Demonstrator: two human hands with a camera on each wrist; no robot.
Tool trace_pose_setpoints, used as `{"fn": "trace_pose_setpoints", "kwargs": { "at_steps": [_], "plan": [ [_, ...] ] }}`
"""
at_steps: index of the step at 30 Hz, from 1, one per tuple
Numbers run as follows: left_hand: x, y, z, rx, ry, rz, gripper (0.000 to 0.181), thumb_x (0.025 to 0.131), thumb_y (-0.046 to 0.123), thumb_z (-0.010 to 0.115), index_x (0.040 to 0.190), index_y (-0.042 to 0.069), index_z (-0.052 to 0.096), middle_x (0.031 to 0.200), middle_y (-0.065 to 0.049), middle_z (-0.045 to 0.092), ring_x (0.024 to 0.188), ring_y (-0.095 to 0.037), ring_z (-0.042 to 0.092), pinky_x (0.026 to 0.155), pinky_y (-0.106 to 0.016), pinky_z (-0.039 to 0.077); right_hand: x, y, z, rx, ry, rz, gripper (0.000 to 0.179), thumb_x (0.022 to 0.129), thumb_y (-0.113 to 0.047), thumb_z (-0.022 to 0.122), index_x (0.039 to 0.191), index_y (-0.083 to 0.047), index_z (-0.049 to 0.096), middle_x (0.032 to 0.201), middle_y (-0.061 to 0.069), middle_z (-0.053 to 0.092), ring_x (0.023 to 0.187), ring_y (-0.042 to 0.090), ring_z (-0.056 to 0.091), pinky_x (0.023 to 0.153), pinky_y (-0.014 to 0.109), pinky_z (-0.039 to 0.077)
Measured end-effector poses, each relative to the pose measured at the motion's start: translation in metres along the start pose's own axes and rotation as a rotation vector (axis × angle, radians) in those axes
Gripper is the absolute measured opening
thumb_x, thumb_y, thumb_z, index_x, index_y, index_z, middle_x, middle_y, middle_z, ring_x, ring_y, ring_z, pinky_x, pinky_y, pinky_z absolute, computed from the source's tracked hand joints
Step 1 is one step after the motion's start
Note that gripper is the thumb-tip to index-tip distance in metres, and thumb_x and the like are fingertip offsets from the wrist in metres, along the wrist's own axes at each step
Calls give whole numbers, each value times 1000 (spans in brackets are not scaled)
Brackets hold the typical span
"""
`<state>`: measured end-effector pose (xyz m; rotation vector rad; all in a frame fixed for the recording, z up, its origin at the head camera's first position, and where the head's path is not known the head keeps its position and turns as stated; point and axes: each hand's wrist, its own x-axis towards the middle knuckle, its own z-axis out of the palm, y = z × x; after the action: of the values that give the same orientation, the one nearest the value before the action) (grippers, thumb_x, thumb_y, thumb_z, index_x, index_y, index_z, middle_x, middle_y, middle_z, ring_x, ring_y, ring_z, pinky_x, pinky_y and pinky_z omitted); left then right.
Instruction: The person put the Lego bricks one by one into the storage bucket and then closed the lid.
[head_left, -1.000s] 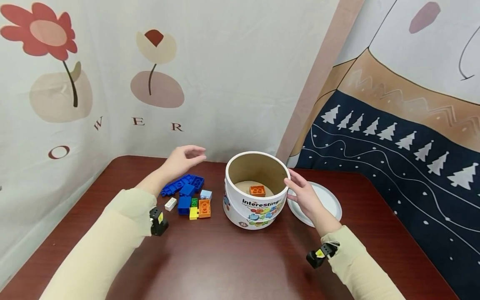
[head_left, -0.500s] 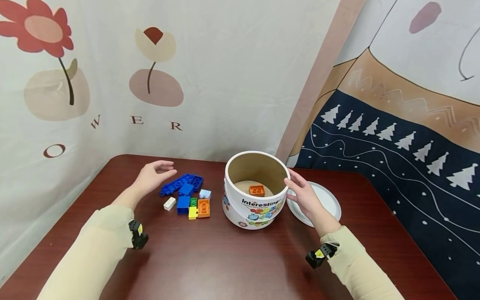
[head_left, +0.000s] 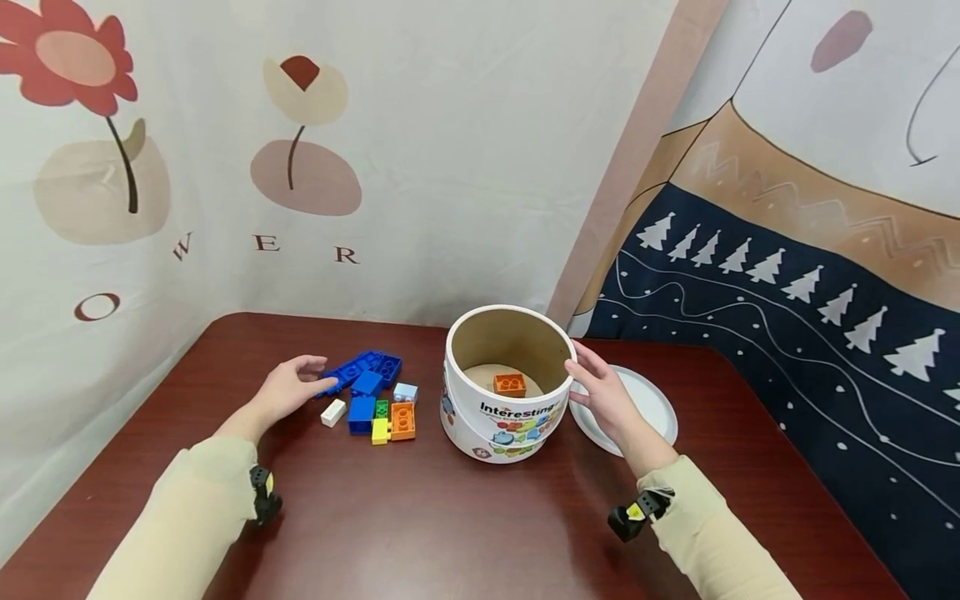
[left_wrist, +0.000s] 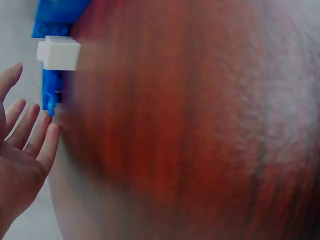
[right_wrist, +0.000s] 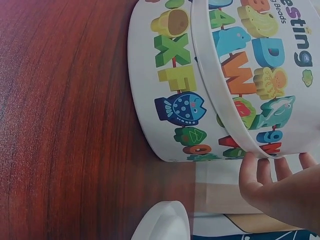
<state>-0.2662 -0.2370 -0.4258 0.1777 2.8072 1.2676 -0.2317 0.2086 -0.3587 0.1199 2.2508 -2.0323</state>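
Observation:
Beside a heap of blue building blocks (head_left: 367, 369), my left hand (head_left: 288, 389) reaches in with loosely extended fingers. Its fingertips lie at the heap's left end, and I cannot tell if they touch. A white block (left_wrist: 63, 53) lies close to that hand in the left wrist view. My right hand (head_left: 607, 392) holds the right side of a white printed bucket (head_left: 517, 429) at its rim. In the right wrist view, its fingers (right_wrist: 248, 175) bend against the bucket's wall. One orange block (head_left: 510, 384) sits inside on the bucket's floor.
A round white lid (head_left: 651, 402) lies right of the bucket, partly behind my right arm. Orange (head_left: 402, 421), yellow (head_left: 381, 431), green (head_left: 382, 408) and light blue (head_left: 406, 392) blocks lie between the blue heap and the bucket. Printed cloths (head_left: 450, 150) hang behind the dark red table (head_left: 435, 533).
My left hand has moved left from above the table near the bucket and come down at the left end of the blue blocks. The right hand has stayed on the bucket.

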Motion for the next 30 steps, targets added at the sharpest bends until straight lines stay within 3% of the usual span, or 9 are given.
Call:
{"fn": "trace_pose_setpoints", "kwargs": {
  "at_steps": [10, 20, 30],
  "plan": [
    [5, -4, 6, 32, -70, -14, 73, 86, 35, 65, 137, -7, 35, 136, -34, 40, 122, -48, 40, 98, -56, 41, 2, 0, -1, 0, 5, -4, 50, 99, -19, 44, 147, -13, 29, 151, 17, 28, 135, 35, 31, 107, 55, 33],
    [11, -1, 6, 150, -55, 6, 54, 86, 24, 65, 124, -11, 50, 120, -34, 53, 102, -43, 53, 88, -52, 48, 2, 2, 0, 10, 7, -4, 51, 98, -18, 46, 147, -14, 30, 150, 17, 30, 135, 36, 32, 107, 55, 33],
    [4, -5, -6, 126, -16, -1, 53, 86, 28, 64, 121, -11, 55, 121, -35, 53, 106, -45, 52, 89, -54, 46, 2, 2, -1, -4, 4, -10, 50, 99, -19, 45, 146, -14, 31, 151, 16, 29, 135, 35, 32, 107, 55, 33]
  ]
}}
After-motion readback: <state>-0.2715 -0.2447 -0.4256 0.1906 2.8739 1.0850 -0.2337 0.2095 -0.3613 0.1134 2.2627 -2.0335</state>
